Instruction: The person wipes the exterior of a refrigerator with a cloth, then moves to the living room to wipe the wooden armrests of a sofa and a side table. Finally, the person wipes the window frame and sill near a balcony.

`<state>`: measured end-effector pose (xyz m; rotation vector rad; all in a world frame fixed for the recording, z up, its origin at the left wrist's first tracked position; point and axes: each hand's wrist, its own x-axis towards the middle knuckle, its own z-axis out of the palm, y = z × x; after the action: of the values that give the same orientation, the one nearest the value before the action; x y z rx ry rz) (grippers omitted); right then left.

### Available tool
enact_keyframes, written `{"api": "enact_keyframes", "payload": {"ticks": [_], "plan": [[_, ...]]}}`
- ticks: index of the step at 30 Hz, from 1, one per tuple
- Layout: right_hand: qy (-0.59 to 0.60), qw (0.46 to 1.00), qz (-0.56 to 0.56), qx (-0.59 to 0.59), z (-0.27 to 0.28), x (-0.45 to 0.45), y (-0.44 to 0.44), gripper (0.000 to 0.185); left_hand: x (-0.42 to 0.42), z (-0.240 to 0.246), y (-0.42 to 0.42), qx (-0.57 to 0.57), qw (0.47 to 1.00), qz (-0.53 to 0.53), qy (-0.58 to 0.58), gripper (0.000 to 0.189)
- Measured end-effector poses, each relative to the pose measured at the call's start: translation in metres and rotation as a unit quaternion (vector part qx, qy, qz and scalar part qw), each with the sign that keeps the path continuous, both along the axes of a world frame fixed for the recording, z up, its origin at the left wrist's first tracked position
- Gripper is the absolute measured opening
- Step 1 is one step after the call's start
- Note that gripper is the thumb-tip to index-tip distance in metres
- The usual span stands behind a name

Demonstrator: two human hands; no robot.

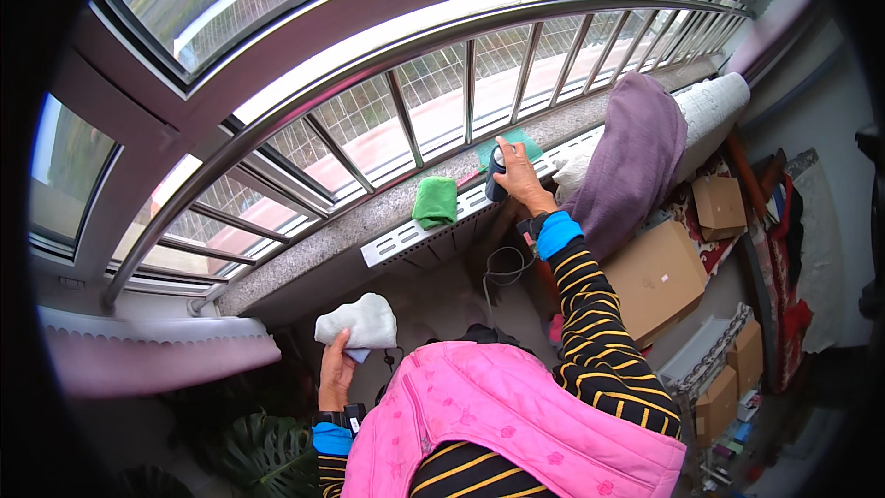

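Observation:
My left hand [336,375] pinches a folded white cloth [359,319] between thumb and fingers, low in front of me. A bit of bluish cloth [357,354] shows under it. Further out, my right hand [524,180] is wrapped around the upper part of a dark blue canister [494,185] with a pale top. The canister stands by the slotted white radiator cover [387,250]; its base is partly hidden. To its left, a folded green cloth [435,202] rests on that cover. A flat teal piece [527,143] lies on the granite sill [276,277] behind my right hand.
A metal railing [470,93] runs along the window. Purple fabric [632,152] and a white roll [715,107] lean at the right, above a large cardboard box [650,277]. A thin cable [487,283] hangs below the radiator. A leafy plant [266,453] stands lower left.

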<state>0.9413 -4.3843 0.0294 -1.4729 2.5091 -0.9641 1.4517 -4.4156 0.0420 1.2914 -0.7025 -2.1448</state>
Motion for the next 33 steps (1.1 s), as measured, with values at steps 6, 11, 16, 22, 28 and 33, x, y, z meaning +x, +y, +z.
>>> {"api": "enact_keyframes", "payload": {"ticks": [6,11,16,22,28,33], "plan": [[-0.068,0.992,0.102,0.029,0.013,-0.02,0.005,0.081,0.0,0.0,-0.003,0.01,1.0,0.007,0.01,0.047],[-0.083,0.985,0.143,0.04,0.023,-0.024,0.005,0.08,-0.005,0.005,-0.003,-0.007,1.0,0.002,0.003,0.048],[-0.022,0.988,0.142,0.057,0.026,-0.023,0.001,0.086,-0.004,0.006,-0.003,-0.006,1.0,-0.01,0.005,0.049],[-0.008,0.991,0.11,0.081,0.021,-0.022,-0.002,0.096,-0.002,0.007,-0.001,0.005,1.0,0.006,0.006,0.05],[0.036,0.993,0.113,0.02,0.016,-0.022,-0.002,0.09,-0.002,0.005,0.002,0.006,1.0,0.004,0.0,0.05],[0.061,0.992,0.085,-0.067,0.052,0.001,0.003,0.062,-0.002,0.005,0.002,0.003,1.0,-0.008,-0.022,0.05]]}}
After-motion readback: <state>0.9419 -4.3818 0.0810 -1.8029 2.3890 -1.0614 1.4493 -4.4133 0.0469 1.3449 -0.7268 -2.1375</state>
